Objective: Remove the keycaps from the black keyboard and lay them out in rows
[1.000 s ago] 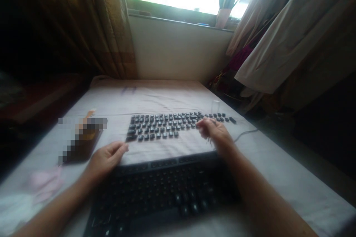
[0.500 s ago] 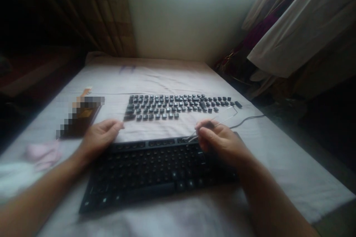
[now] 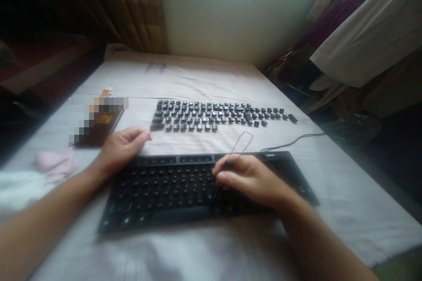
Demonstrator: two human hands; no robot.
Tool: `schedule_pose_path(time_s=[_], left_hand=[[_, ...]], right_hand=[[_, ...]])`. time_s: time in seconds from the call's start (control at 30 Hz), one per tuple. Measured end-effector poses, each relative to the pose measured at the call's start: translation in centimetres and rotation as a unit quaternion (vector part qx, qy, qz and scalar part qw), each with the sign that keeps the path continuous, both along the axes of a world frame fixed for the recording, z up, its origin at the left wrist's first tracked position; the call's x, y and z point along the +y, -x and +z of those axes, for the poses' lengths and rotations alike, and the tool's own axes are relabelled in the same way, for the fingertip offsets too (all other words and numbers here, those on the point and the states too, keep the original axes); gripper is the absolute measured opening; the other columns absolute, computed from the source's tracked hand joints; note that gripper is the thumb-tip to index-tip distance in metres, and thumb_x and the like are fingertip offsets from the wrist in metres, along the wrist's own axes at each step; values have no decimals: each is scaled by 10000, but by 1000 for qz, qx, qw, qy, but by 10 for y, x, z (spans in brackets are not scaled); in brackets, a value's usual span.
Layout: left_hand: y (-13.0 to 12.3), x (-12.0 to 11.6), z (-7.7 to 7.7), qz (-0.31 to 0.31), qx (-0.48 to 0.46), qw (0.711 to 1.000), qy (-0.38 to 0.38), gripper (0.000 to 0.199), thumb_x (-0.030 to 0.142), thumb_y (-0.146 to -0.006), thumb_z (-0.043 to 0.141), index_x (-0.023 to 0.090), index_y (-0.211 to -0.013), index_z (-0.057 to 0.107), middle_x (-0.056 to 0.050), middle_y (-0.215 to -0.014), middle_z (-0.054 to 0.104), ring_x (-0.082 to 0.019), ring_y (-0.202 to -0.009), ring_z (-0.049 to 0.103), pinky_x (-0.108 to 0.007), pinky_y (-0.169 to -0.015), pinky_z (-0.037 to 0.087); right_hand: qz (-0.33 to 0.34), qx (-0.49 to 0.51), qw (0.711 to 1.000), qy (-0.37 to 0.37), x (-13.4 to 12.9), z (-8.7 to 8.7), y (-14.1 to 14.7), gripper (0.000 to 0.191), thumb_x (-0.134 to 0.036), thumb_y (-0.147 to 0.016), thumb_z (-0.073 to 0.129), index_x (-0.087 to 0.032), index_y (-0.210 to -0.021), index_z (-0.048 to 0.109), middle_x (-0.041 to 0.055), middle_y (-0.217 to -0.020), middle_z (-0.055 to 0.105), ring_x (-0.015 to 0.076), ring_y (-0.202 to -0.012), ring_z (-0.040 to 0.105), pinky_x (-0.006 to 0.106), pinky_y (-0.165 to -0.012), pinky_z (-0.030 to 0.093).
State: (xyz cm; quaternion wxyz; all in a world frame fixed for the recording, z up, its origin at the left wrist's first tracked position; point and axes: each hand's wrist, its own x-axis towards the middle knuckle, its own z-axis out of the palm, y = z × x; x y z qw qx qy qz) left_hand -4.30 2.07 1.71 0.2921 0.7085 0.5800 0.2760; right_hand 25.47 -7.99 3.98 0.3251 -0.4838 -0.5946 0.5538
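Note:
A black keyboard (image 3: 178, 189) lies on the sheet in front of me, with most of its keycaps off and a few still on near the bottom. My right hand (image 3: 245, 178) is closed around a wire keycap puller (image 3: 242, 142) above the keyboard's right-middle part. One wire loop sticks up behind the fingers, while the lower end points down among the keys, mostly hidden. At the keyboard's upper left corner rests my left hand (image 3: 127, 147), fingers curled and thumb against the forefinger. Whether anything is pinched there is hidden. Loose black keycaps (image 3: 198, 114) lie in rows beyond the keyboard.
A brown flat object (image 3: 99, 129), partly blurred out, lies left of the keycaps. Nearer me are a pink cloth (image 3: 57, 162) and a whitish cloth (image 3: 20, 191). The keyboard's cable (image 3: 293, 140) runs off to the right. Clothes (image 3: 365, 39) hang at the right.
My right hand has moved left and down over the keyboard, and the puller has tipped from lying sideways to pointing down. My left hand stays at the corner. The view has tilted down slightly.

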Motion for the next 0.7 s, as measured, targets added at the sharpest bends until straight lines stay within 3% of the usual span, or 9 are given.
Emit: schedule_pose_path(time_s=[0.2,0.43,0.7], left_hand=[[1,3,-3,-1,-1,1000,1,326,415,-861,541,129,-866,698,127,-495,455,-73,-558,489,-132,-503,292],[2,5,-5,-1,0,1000,11,301,419,-836,561,149,-852,693,94,-486,426,-97,-484,366,-211,-486,271],[1,5,-5,9,1,1000,6,335,480,-805,548,178,-826,693,72,-478,446,-128,-484,395,-233,-488,282]], right_hand=[[39,-94,990,-95,-3,4,1,99,-254,-872,600,-175,-868,659,-4,-733,656,115,-660,605,216,-616,495],[96,-185,952,-223,-7,5,6,99,-198,-923,542,-171,-917,637,33,-815,701,137,-715,651,237,-671,495],[120,-225,915,-313,-19,0,18,148,-179,-964,498,-165,-857,600,52,-784,694,156,-700,671,238,-654,513]])
